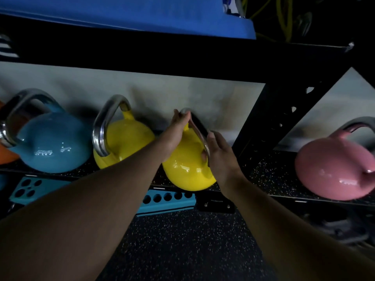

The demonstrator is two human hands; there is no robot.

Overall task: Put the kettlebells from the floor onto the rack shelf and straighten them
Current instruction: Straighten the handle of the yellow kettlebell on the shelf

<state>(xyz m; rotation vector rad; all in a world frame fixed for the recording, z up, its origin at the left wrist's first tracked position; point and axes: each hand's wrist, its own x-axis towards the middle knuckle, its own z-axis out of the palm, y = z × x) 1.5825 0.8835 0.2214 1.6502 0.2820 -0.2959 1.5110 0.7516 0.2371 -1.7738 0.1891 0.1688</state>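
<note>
A yellow kettlebell (185, 171) with a steel handle stands on the speckled rack shelf (261, 175), close to its front edge. My left hand (175, 131) grips the far end of its handle. My right hand (220, 157) holds the near side of the same handle, thumb up. A second yellow kettlebell (125, 140) stands just to its left, and a blue kettlebell (54, 142) further left. A pink kettlebell (332, 169) sits in the bay to the right, beyond the black upright.
A black perforated upright (269, 118) divides the shelf bays. A black beam (182, 57) runs above, with a blue mat (129, 15) on top. A teal block with holes (166, 201) lies under the shelf. Speckled rubber floor (182, 244) is below.
</note>
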